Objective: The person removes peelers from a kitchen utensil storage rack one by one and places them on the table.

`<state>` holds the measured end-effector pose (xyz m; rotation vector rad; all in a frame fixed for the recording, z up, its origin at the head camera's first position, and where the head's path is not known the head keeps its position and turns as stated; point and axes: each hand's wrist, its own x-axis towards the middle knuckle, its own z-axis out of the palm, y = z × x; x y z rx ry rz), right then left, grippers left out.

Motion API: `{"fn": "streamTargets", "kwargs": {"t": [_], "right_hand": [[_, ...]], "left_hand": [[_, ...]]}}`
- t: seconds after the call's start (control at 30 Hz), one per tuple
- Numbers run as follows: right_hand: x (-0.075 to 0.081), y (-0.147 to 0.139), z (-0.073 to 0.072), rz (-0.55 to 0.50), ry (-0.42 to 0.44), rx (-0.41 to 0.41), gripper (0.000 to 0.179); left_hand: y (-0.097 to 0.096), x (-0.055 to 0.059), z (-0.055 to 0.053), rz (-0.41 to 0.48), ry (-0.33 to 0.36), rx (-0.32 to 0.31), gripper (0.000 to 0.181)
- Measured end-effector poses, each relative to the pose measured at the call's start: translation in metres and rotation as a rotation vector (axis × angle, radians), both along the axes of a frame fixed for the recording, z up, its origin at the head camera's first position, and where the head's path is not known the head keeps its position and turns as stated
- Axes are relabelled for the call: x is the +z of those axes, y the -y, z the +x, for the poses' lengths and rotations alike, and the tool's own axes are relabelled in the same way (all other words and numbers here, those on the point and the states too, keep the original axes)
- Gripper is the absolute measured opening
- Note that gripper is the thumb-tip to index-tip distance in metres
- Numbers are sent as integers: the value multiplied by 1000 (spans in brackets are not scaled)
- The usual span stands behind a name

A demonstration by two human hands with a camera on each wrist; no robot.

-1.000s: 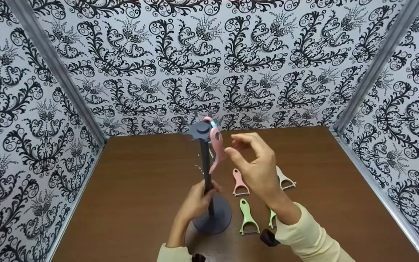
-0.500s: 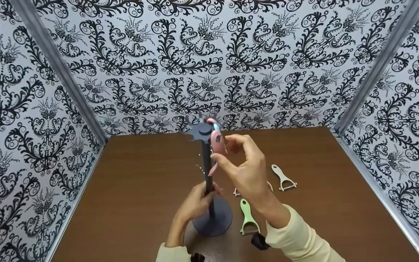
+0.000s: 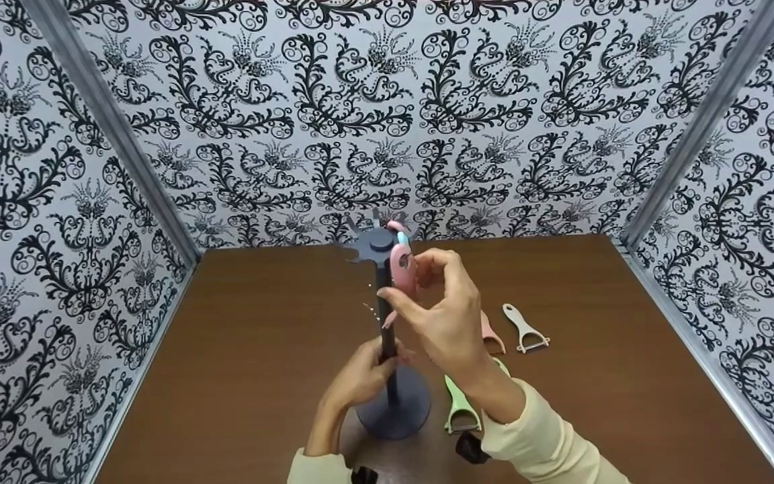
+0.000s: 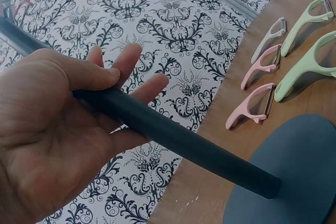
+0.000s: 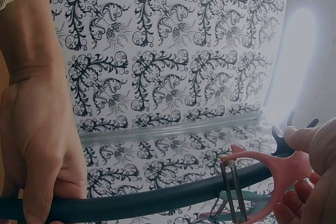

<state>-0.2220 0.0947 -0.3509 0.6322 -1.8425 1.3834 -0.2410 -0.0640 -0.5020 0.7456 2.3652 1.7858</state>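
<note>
A dark grey stand (image 3: pixel 388 282) with a round base (image 3: pixel 394 410) and a hooked top disc (image 3: pixel 368 243) stands on the table. My left hand (image 3: pixel 360 370) grips its pole low down, the thumb lying across it in the left wrist view. A pink peeler (image 3: pixel 402 265) hangs at the right side of the disc, blade end downward. My right hand (image 3: pixel 444 312) holds this peeler's handle between thumb and fingers. Behind it hang a light blue peeler (image 5: pixel 247 198) and, seen only in part, another pink one (image 3: pixel 395 225).
Right of the base, several peelers lie on the brown table (image 3: pixel 259 349): a white peeler (image 3: pixel 525 329), two pink peelers (image 4: pixel 257 106) and two green peelers (image 4: pixel 310 66). My right forearm covers some of them in the head view. Patterned walls (image 3: pixel 373 101) enclose the table's back and sides.
My right hand has moved left from beside the hanging pink peeler and now holds its handle. The white peeler has come into full view. My left hand stays on the pole.
</note>
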Motion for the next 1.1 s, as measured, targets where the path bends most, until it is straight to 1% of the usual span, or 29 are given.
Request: {"fn": "streamTargets", "kwargs": {"t": [0.13, 0.23, 0.37, 0.43, 0.53, 0.67, 0.73, 0.87, 0.93, 1.0, 1.03, 1.1], "right_hand": [[-1, 1, 1, -1, 25, 1, 49], [-1, 1, 1, -6, 43, 16, 49], [-2, 2, 4, -15, 61, 31, 46], [-2, 2, 5, -13, 57, 30, 44], [-3, 2, 6, -4, 42, 22, 41], [-3, 2, 8, 14, 33, 5, 39], [-2, 2, 9, 16, 41, -2, 39], [0, 2, 12, 13, 64, 9, 39], [0, 2, 12, 12, 71, 17, 40], [0, 1, 13, 15, 73, 16, 40], [0, 1, 13, 18, 72, 14, 40], [0, 1, 14, 22, 71, 12, 40]], "left_hand": [[0, -2, 0, 38, 14, -21, 15], [-2, -4, 0, 64, 25, -14, 17], [-7, -7, 1, 117, 41, 33, 19], [-10, -9, 2, 132, 26, 66, 17], [-15, -11, 3, 116, -36, 130, 12], [-22, -14, 6, 73, -131, 249, 17], [-26, -16, 9, 61, -176, 327, 21], [-36, -17, 13, 57, -250, 511, 16], [-40, -17, 16, 48, -290, 581, 16], [-42, -16, 17, 28, -328, 625, 17], [-43, -15, 18, 12, -348, 637, 16], [-44, -14, 18, -19, -376, 642, 13]]}}
